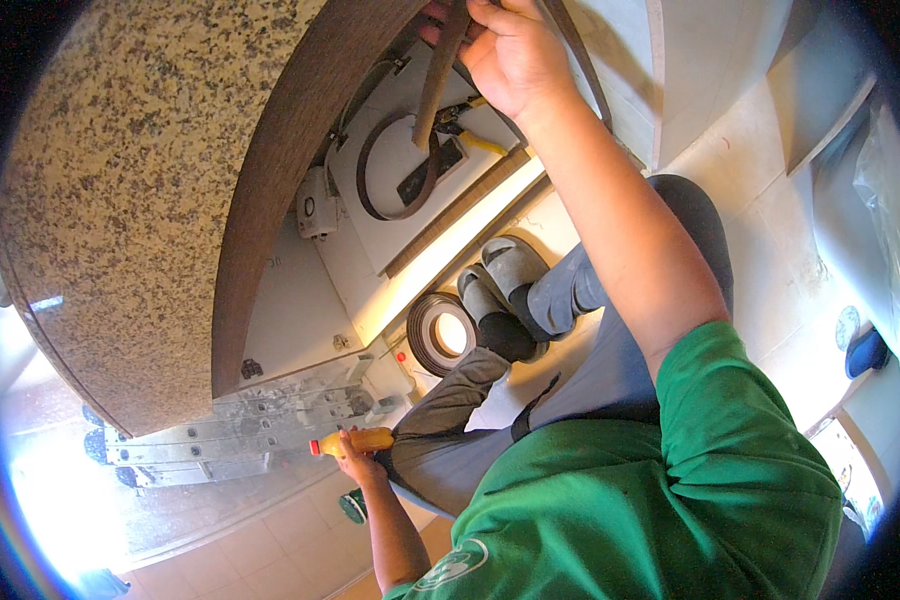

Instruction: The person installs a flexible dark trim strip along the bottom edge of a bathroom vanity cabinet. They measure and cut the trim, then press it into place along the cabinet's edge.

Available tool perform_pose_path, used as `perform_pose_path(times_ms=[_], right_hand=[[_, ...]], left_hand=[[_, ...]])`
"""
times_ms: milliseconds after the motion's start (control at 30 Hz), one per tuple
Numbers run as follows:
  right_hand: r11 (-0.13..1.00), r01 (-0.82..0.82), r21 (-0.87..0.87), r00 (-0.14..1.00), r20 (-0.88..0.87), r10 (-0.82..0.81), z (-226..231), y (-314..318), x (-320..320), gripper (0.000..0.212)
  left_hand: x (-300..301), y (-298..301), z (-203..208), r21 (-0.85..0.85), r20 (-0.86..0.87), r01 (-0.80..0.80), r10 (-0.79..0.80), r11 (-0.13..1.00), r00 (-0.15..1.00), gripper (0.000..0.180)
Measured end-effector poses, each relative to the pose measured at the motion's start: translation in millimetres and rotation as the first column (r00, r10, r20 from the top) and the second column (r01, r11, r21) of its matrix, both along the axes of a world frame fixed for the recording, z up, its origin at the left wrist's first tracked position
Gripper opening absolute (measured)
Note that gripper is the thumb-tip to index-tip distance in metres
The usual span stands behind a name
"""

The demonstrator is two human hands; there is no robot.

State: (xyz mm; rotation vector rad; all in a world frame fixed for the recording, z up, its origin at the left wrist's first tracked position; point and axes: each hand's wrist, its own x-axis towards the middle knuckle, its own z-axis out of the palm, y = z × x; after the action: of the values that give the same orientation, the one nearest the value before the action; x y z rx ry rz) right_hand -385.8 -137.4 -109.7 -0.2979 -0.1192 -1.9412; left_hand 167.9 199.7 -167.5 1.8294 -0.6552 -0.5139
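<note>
My left hand (355, 462), low on the left, is wrapped round a yellow bottle (374, 438) with a red cap, which lies level and points left. At the top, my right hand (515, 60) is raised beside the open cabinet front, its fingers bent against a narrow brown strip (438, 85). The strip hangs down from the fingers into the cabinet opening. Part of the right fingers lies in shadow at the picture's upper edge. Inside the cabinet, a loop of brown banding (368, 190) rests on the white panel (370, 240).
A speckled stone countertop (140, 180) with a dark front edge fills the left. Near the loop lie a dark flat object (435, 170) and a yellow-handled tool (480, 142). A banding roll (418, 335) is beside my slippers (515, 262). A metal ladder (240, 425) lies lower left.
</note>
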Motion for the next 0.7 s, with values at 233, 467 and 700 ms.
perform_pose_path(times_ms=[233, 467, 700], right_hand=[[0.994, -0.036, 0.102, 0.995, -0.084, 0.045, -5, -2, 5, 0.054], [0.999, -0.039, 0.012, 0.95, -0.309, 0.041, -36, -3, 57, 0.046], [0.974, 0.186, 0.133, 0.959, -0.24, -0.15, -45, -8, 19, 0.05]], left_hand=[[-1, 0, 0, -0.006, -0.017, -0.002, 0.002, 1.0, 1.0, 0.057], [5, -2, -1, 0.01, -0.01, -0.006, 0.006, 1.0, 1.0, 0.057], [9, 1, -3, 0.008, -0.001, -0.03, 0.03, 1.0, 1.0, 0.056]])
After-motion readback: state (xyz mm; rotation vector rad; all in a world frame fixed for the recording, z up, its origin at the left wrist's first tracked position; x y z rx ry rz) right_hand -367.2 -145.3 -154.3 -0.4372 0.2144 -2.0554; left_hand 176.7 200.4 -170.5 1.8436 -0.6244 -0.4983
